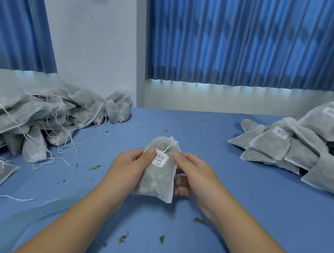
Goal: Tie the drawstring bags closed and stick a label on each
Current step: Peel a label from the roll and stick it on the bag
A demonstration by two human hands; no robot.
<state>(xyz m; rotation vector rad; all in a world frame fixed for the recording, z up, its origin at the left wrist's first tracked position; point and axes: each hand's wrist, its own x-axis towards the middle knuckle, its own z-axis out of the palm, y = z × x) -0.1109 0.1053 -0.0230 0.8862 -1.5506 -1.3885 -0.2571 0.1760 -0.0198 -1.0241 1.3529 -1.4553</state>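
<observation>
Centre frame: your left hand (133, 164) and right hand (192, 176) both grip the tied bag (158, 178), label (160, 159) on. Unlabelled heap (36, 113) left, labelled pile (308, 145) right, leaf scraps (122, 237) on surface (245, 221).

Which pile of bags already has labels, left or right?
The right pile: white barcode labels show on several of its bags. The left pile shows only loose drawstrings, no labels visible.

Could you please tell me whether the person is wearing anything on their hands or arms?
Nothing shows: the left hand and the right hand are bare, without gloves, rings or a watch, and both forearms are uncovered, with no sleeve in view.
</observation>
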